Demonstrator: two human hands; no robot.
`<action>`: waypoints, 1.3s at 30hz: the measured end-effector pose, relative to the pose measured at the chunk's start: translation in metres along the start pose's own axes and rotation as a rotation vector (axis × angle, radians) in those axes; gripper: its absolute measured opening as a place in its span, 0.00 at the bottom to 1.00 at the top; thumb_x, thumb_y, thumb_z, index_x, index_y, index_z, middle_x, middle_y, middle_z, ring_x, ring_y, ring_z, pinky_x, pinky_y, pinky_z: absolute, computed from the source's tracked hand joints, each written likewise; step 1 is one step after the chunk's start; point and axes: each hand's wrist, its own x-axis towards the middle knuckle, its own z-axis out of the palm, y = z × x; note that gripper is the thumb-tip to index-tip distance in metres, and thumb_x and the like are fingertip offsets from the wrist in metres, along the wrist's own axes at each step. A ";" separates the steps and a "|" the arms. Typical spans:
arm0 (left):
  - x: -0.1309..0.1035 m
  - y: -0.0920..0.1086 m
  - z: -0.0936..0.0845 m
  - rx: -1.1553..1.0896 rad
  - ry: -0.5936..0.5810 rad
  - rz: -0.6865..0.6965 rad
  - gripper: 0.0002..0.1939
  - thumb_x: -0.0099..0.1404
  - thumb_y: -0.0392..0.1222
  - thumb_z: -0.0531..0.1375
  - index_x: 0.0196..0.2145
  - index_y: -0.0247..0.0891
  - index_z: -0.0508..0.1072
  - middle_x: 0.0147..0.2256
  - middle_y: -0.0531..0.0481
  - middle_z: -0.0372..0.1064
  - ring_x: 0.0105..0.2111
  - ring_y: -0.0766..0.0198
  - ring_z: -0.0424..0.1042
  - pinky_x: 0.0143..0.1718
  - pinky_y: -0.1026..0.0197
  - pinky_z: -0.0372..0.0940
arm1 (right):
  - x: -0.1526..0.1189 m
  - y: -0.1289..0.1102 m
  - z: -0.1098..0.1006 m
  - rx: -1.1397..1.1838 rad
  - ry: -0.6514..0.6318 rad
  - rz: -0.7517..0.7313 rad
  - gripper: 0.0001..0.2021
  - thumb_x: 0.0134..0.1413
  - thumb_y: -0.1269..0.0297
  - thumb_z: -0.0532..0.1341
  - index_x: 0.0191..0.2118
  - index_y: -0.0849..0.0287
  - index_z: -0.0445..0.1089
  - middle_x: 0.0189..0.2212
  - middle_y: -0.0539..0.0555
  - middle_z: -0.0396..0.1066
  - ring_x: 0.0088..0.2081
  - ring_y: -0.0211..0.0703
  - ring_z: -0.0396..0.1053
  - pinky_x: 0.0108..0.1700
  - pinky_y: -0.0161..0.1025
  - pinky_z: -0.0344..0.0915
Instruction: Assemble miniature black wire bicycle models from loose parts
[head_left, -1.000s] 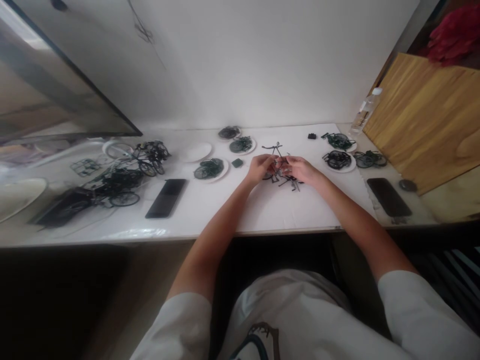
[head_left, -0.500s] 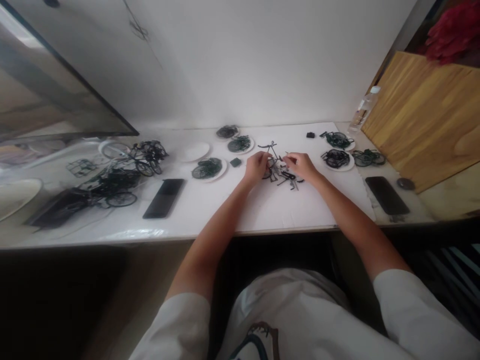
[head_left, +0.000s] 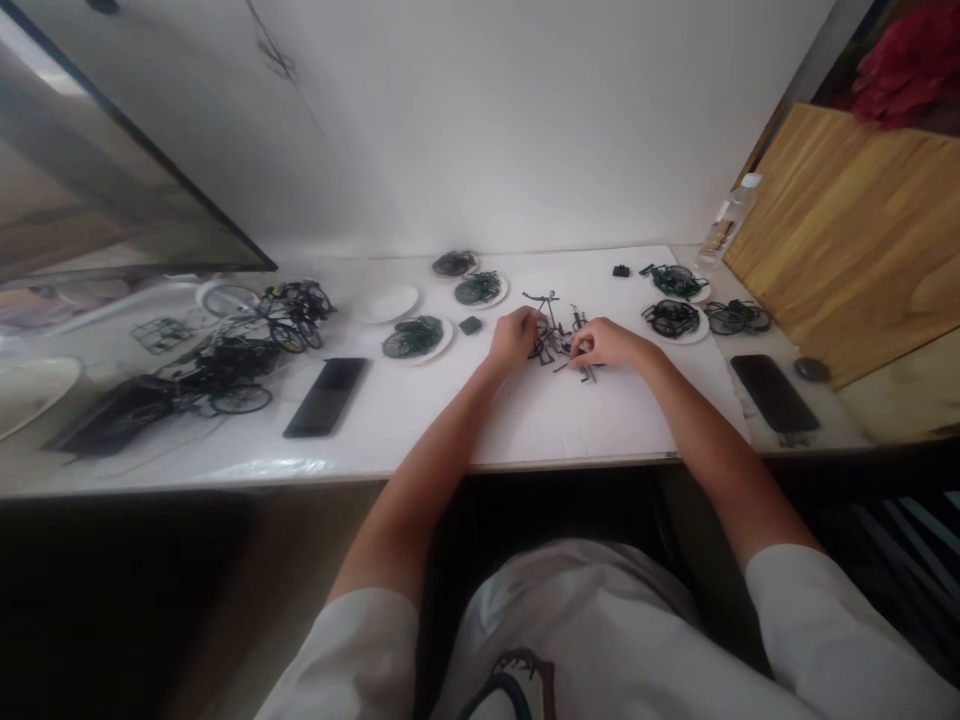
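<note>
Near the middle of the white board point(head_left: 600, 425), my left hand point(head_left: 514, 338) is closed on a dark model bicycle frame point(head_left: 551, 308); its handlebar stands up beyond my fingertips. Just to the right, my right hand point(head_left: 606, 343) reaches down into the small loose bicycle parts point(head_left: 589, 377), thumb and fingers pinched together. Whatever is between those fingers is too small to make out. More thin dark parts show between my two hands, partly covered by the right one.
White plates with dark model bicycle parts stand left point(head_left: 448, 340) and right point(head_left: 705, 325). One white plate point(head_left: 390, 303) is bare. Phones lie left point(head_left: 326, 398) and right point(head_left: 775, 392). Model bicycles point(head_left: 232, 370) pile at far left. A bottle point(head_left: 727, 225) stands by the wooden panel point(head_left: 855, 230).
My right hand has moved down from beside the frame's upper part to the loose parts, uncovering a thin upright piece behind it. My left hand stays nearly still with the frame.
</note>
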 end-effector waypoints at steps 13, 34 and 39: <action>0.005 0.000 -0.006 0.083 -0.005 -0.037 0.16 0.75 0.41 0.54 0.42 0.36 0.82 0.29 0.46 0.77 0.32 0.57 0.73 0.40 0.59 0.67 | 0.000 0.000 0.002 0.075 0.477 -0.115 0.23 0.58 0.38 0.72 0.35 0.57 0.77 0.25 0.49 0.69 0.28 0.40 0.62 0.34 0.40 0.59; 0.006 -0.013 -0.010 0.466 0.093 -0.095 0.11 0.68 0.41 0.64 0.47 0.36 0.82 0.49 0.30 0.77 0.56 0.36 0.70 0.60 0.40 0.65 | 0.018 0.002 0.029 0.466 0.528 -0.047 0.26 0.48 0.37 0.77 0.37 0.58 0.79 0.34 0.61 0.83 0.29 0.47 0.78 0.29 0.40 0.71; 0.007 -0.003 -0.011 0.236 0.074 0.025 0.16 0.72 0.45 0.64 0.53 0.37 0.81 0.42 0.39 0.81 0.43 0.51 0.75 0.52 0.50 0.69 | 0.020 -0.001 0.034 0.590 0.501 -0.055 0.31 0.45 0.33 0.78 0.39 0.58 0.79 0.35 0.61 0.83 0.33 0.49 0.80 0.33 0.42 0.76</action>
